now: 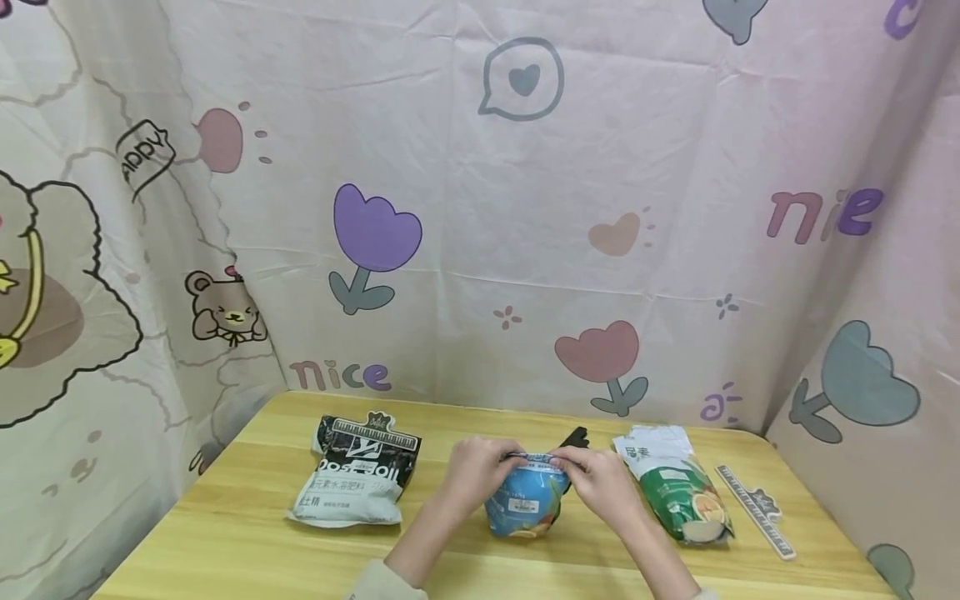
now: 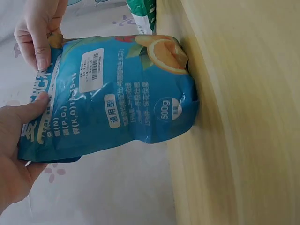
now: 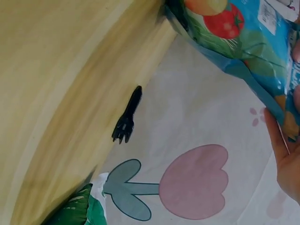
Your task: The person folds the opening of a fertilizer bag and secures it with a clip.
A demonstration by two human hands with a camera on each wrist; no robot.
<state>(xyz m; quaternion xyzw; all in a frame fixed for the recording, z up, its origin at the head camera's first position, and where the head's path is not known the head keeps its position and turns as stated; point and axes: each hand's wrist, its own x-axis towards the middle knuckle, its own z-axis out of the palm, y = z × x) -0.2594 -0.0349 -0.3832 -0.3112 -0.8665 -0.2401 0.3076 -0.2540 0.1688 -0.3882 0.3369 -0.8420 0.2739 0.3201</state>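
A blue fertilizer bag (image 1: 523, 504) with fruit pictures and a 500g mark stands upright at the front middle of the table. My left hand (image 1: 477, 473) pinches its top edge at the left corner, and my right hand (image 1: 602, 483) pinches the same edge at the right corner. In the left wrist view both thumbs lie on the printed front, with the left hand (image 2: 16, 152) lower in the picture and the right hand (image 2: 41, 30) above. The right wrist view shows the bag's side with a tomato picture, the right hand (image 3: 287, 171) partly cut off.
To the left lies a black-and-white bag (image 1: 348, 492) with a ruler-like strip (image 1: 375, 435) across its top. A green-and-white bag (image 1: 678, 492) and another such strip (image 1: 756, 512) lie right. Behind my right hand is a small black fork-ended tool (image 3: 125, 117). Printed cloth (image 1: 487, 208) hangs behind the table.
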